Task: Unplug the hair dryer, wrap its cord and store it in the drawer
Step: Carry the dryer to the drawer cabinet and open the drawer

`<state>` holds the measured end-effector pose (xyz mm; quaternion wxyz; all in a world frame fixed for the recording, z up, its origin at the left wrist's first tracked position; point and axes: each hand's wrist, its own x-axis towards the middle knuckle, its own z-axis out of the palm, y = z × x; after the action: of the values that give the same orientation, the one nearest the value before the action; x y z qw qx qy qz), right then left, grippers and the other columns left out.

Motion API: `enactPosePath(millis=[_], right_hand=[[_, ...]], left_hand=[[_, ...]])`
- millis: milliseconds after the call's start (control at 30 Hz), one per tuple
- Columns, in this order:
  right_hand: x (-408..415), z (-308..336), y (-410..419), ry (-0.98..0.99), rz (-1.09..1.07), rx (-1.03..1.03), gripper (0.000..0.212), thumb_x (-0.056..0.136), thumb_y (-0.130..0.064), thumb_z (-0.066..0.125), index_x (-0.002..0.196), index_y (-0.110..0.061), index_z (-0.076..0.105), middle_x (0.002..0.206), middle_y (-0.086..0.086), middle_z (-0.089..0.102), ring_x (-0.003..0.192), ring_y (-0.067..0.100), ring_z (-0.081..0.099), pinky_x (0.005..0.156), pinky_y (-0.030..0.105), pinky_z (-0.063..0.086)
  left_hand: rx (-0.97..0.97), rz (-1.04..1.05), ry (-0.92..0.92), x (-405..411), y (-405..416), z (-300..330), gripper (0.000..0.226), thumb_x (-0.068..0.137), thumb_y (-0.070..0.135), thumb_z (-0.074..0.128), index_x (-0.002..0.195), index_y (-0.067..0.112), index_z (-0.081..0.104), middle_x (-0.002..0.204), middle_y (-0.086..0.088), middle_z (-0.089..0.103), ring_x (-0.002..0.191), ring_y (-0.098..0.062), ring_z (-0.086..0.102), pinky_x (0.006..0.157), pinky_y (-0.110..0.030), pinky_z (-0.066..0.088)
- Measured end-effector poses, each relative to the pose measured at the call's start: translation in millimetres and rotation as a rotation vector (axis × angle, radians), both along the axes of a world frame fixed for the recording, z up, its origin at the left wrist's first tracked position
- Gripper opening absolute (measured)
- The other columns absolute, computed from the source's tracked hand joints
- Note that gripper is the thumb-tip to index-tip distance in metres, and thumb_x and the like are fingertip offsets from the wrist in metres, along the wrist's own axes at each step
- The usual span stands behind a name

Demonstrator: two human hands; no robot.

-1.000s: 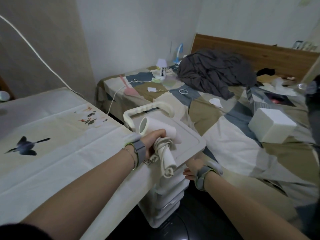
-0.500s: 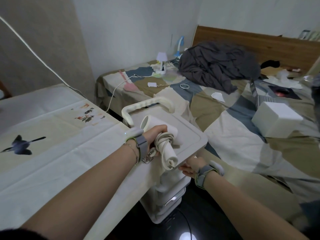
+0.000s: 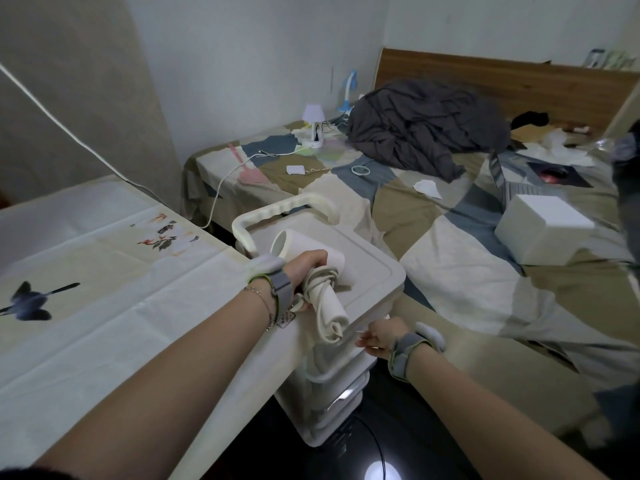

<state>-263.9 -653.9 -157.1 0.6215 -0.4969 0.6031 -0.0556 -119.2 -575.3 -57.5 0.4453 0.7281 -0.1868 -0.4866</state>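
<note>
At the drawer unit (image 3: 367,268) beside the desk (image 3: 104,306), the right hand (image 3: 379,336) now grips the top drawer's front edge. The left hand (image 3: 304,271) keeps clutching the hair dryer (image 3: 304,251), cord (image 3: 320,282) wrapped; opening comes next.

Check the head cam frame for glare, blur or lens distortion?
Head view: one glare spot on the dark floor at bottom centre; the wide-angle lens bows the headboard and the wall edges; dim, flat room light; slight motion blur on the right hand; the hair dryer in the left hand is sharp.
</note>
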Motion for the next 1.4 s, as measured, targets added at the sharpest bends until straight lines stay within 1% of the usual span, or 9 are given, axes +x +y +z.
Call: enactPosePath(millis=[233,400,533,633,833,933,1100,1267,1400], right_hand=[[-26.9,0.2,-0.6,0.008,-0.023,0.037,0.029,0.097,0.001,0.034,0.074,0.000,0.052,0.066,0.013,0.057,0.063,0.022,0.059,0.066,0.032,0.046],[-43.7,1.4,6.1,-0.021,-0.059,0.056,0.022,0.097,-0.004,0.034,0.107,-0.002,0.054,0.072,0.009,0.057,0.064,0.021,0.061,0.065,0.032,0.048],[-52.5,2.2,9.5,-0.025,-0.062,0.074,0.026,0.098,-0.005,0.036,0.116,0.001,0.055,0.075,0.011,0.058,0.067,0.021,0.062,0.067,0.033,0.049],[-58.1,3.1,11.9,-0.040,-0.080,0.089,0.024,0.098,-0.005,0.039,0.113,0.000,0.056,0.078,0.011,0.059,0.068,0.021,0.061,0.064,0.032,0.050],[-73.6,3.7,13.8,-0.075,-0.128,0.103,0.023,0.098,0.000,0.038,0.081,-0.002,0.052,0.077,0.012,0.057,0.069,0.022,0.060,0.086,0.039,0.048],[-80.9,1.4,14.8,-0.089,-0.143,0.118,0.026,0.098,0.002,0.036,0.077,-0.001,0.050,0.075,0.013,0.056,0.068,0.023,0.058,0.082,0.039,0.046],[-91.2,0.2,13.5,-0.065,-0.140,0.139,0.024,0.097,0.002,0.039,0.078,0.000,0.053,0.077,0.014,0.058,0.069,0.023,0.059,0.073,0.037,0.049],[-100.0,0.7,14.3,-0.047,-0.141,0.157,0.015,0.094,0.005,0.041,0.086,0.002,0.053,0.081,0.016,0.060,0.072,0.025,0.060,0.064,0.038,0.049],[-109.5,4.0,15.4,-0.037,-0.123,0.172,0.014,0.093,0.008,0.042,0.088,0.003,0.055,0.084,0.017,0.061,0.073,0.026,0.061,0.064,0.038,0.049]], left_hand=[[0.035,0.013,-0.010,-0.6,0.3,1.7,0.026,0.077,0.022,0.048,0.055,0.013,0.037,0.052,-0.004,0.037,0.040,-0.018,0.033,0.043,-0.011,0.031],[0.008,0.013,-0.060,-6.2,1.3,4.6,0.029,0.078,0.021,0.048,0.053,0.012,0.038,0.050,-0.005,0.036,0.042,-0.017,0.032,0.047,-0.015,0.027],[0.013,0.014,-0.086,-10.8,3.7,5.6,0.026,0.077,0.021,0.048,0.055,0.013,0.038,0.052,-0.005,0.034,0.043,-0.017,0.030,0.048,-0.016,0.026],[0.001,0.014,-0.090,-11.4,3.3,7.4,0.028,0.080,0.020,0.047,0.055,0.012,0.037,0.054,-0.006,0.033,0.043,-0.017,0.029,0.043,-0.009,0.026],[0.004,0.058,-0.069,-15.2,6.6,8.6,0.030,0.079,0.019,0.048,0.053,0.012,0.035,0.033,-0.001,0.035,0.022,-0.013,0.031,0.039,-0.007,0.029],[-0.023,0.066,-0.092,-16.5,4.6,9.0,0.030,0.080,0.017,0.046,0.053,0.013,0.033,0.040,-0.004,0.032,0.020,-0.012,0.026,0.038,-0.006,0.028],[0.002,0.056,-0.086,-18.3,5.9,9.6,0.031,0.079,0.019,0.045,0.052,0.013,0.031,0.027,0.002,0.028,0.019,-0.013,0.023,0.037,-0.006,0.027],[-0.043,0.034,-0.163,-21.8,3.8,7.9,0.034,0.084,0.015,0.043,0.054,0.015,0.028,0.049,-0.003,0.027,0.043,-0.017,0.023,0.044,-0.017,0.020],[-0.024,0.046,-0.137,-22.7,6.1,8.4,0.031,0.083,0.017,0.044,0.055,0.015,0.031,0.033,0.001,0.029,0.023,-0.013,0.025,0.039,-0.007,0.025]])
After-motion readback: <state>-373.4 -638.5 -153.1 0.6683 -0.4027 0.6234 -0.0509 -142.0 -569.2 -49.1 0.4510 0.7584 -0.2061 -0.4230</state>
